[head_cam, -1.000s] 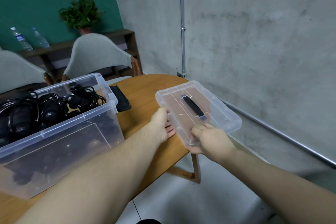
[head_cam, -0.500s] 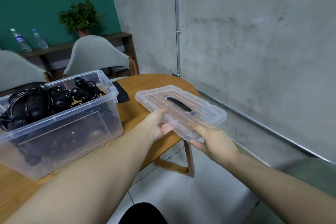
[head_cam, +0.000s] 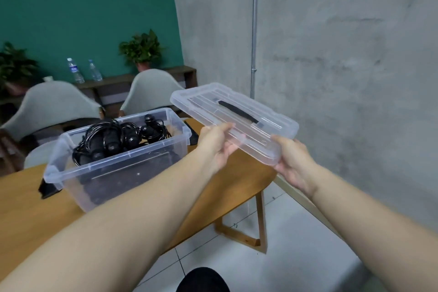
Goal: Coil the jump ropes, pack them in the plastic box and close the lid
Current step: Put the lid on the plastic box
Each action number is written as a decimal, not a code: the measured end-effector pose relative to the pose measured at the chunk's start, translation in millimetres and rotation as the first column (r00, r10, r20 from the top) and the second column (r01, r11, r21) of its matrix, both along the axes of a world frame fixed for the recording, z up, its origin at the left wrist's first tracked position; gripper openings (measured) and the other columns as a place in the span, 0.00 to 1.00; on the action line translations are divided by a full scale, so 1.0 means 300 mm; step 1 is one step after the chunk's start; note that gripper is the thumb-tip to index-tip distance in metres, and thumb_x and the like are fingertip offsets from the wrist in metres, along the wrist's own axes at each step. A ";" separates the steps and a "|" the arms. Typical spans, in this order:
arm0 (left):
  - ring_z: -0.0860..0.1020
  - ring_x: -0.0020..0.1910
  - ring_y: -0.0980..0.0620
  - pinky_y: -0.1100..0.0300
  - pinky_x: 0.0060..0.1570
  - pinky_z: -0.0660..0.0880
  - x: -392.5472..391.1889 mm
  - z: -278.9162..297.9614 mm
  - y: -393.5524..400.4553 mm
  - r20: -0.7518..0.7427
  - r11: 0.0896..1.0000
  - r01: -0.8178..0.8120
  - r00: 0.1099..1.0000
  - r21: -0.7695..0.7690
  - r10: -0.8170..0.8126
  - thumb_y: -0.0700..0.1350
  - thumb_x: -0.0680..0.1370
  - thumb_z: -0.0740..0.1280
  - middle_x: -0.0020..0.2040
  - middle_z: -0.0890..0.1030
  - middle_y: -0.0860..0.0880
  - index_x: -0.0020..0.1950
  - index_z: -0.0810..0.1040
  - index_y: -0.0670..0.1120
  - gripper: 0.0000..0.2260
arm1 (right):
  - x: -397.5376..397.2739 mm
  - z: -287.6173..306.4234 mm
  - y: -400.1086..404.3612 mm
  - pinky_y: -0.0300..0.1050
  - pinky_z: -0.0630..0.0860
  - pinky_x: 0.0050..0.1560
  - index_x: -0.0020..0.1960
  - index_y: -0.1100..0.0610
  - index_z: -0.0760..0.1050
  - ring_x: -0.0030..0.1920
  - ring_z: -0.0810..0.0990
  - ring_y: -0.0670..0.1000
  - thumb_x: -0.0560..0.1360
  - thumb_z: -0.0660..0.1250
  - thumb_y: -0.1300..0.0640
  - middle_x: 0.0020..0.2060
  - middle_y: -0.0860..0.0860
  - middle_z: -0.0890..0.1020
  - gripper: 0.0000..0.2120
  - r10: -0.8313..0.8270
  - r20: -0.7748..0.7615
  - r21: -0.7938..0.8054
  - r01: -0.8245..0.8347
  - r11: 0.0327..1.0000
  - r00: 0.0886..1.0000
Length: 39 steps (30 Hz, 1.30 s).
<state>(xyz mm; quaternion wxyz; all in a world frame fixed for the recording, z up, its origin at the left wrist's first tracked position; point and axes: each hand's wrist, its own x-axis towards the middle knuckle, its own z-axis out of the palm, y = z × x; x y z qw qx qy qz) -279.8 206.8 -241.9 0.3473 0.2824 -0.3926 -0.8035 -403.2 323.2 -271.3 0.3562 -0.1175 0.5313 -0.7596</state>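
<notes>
Lid [head_cam: 237, 118]: clear plastic, rectangular with rounded corners, ribbed top, black strap handle along its middle; held in the air to the right of the box, tilted, its far end higher, clear of the table.
Left hand [head_cam: 216, 143]: grips the lid's near left edge, thumb on top, fingers curled beneath.
Right hand [head_cam: 292, 159]: grips the lid's near right corner, fingers curled under the rim, thumb on the edge.
Plastic box [head_cam: 113, 163]: clear, open-topped, with a rolled rim and moulded handle lips at both ends; stands on the table, left of the lid and apart from it.
Jump ropes [head_cam: 116, 138]: black, coiled in bundles with thick black handles, piled inside the box up to near its rim.
Table [head_cam: 28, 216]: light brown wood, rounded end at the right, angled wooden leg beneath.
Dark flat objects: one [head_cam: 46, 188] on the table at the box's left end, another [head_cam: 193, 136] just behind its right end; what they are cannot be told.
Chairs [head_cam: 49, 104]: two, pale grey shell backs, behind the table.
Shelf [head_cam: 111, 80]: dark wood, low against the green wall, bearing two water bottles [head_cam: 75, 73] and potted plants [head_cam: 142, 48].
Walls: teal green at the left, bare grey concrete at the right with a metal conduit [head_cam: 254, 31] running upright.
Floor [head_cam: 272, 244]: pale tiles.
</notes>
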 end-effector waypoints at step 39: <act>0.51 0.81 0.46 0.57 0.76 0.52 0.957 0.096 -0.655 0.644 0.669 0.085 0.384 -0.738 0.661 0.43 0.86 0.51 0.83 0.44 0.48 0.82 0.57 0.52 0.23 | 0.350 0.208 -0.805 0.47 0.71 0.65 0.78 0.50 0.63 0.66 0.75 0.59 0.81 0.56 0.57 0.70 0.53 0.74 0.25 0.540 -0.752 0.591 0.024 0.806 0.378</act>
